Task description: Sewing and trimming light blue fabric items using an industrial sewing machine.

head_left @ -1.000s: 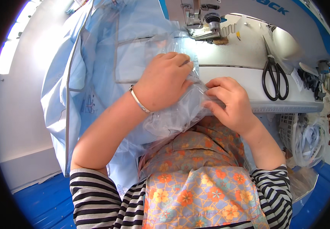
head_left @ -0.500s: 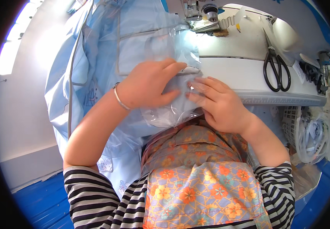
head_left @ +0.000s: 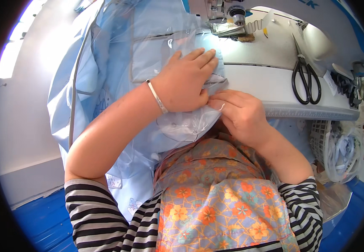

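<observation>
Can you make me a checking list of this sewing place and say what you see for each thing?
Surface: white table, with a ruler strip along its front edge.
Job's things: light-blue fabric, partly under clear plastic, near the sewing machine.
Clutter: black-handled scissors on the table.
Hands: left hand spread over the plastic; right hand at its edge, grip unclear.
Cables: nothing seen clearly.
Surroundings: white wall left, white basket right.

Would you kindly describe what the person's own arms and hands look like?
Both sleeves are striped black and light grey, ending near the elbows, leaving the forearms bare. The left hand is ungloved, with a slim silver-coloured bangle at its wrist. The right hand is also ungloved, with no bangle visible.
</observation>
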`<state>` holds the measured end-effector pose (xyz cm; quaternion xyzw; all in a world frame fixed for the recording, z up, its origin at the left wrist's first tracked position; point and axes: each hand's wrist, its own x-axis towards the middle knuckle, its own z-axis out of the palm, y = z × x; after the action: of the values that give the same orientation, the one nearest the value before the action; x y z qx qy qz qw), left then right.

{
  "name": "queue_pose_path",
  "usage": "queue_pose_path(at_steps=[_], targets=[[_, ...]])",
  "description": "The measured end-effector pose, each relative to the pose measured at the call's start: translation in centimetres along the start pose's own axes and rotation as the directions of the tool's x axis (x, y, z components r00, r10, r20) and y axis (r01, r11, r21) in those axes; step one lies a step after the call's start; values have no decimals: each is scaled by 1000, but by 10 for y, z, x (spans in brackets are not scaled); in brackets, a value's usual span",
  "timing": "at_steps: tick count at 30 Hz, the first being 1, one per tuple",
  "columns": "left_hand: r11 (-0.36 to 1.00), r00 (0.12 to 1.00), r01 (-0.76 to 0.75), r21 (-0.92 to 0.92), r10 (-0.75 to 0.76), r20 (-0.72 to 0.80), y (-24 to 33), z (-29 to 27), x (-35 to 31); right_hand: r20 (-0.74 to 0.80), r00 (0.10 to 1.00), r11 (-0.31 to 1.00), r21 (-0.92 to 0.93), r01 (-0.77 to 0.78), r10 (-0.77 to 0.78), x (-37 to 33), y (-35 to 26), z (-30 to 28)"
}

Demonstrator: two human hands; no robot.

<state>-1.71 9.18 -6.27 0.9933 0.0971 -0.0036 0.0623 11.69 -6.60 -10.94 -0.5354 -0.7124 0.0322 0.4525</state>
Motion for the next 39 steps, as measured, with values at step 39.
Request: queue_pose_path(at_steps=[39], targets=[[983,992,11,184,-34,122,-154,-17,177,235,957,967,-225,-117,171,46,24,-4]])
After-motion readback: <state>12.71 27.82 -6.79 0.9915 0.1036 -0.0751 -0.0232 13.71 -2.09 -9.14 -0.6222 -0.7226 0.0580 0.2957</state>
